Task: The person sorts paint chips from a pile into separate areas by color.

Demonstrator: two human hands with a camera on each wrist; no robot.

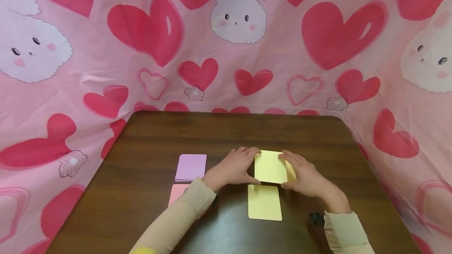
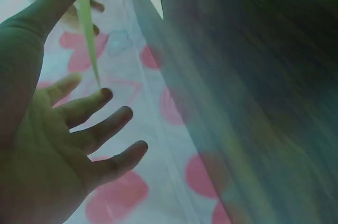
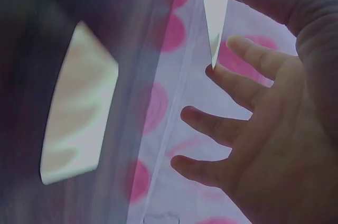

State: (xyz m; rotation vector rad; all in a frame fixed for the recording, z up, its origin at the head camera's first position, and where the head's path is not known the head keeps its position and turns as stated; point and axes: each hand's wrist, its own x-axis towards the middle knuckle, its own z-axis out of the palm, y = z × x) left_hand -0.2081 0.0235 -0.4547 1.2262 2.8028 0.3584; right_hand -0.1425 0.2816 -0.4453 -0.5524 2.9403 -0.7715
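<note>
A pale yellow card with rounded corners is held between my two hands, raised above the table. My left hand pinches its left side between thumb and fingertips, the other fingers spread. At the opposite side, my right hand pinches the card in the same manner. Both wrist views show this card nearly edge-on. A deeper yellow card shows partly behind it, next to the right hand. Nearer me, a second pale yellow card lies flat on the table.
The dark wooden table is surrounded by pink cloth printed with hearts and rabbits. On the left lie some purple cards, slightly offset in a pile. Below them a pink card is partly covered by my left sleeve.
</note>
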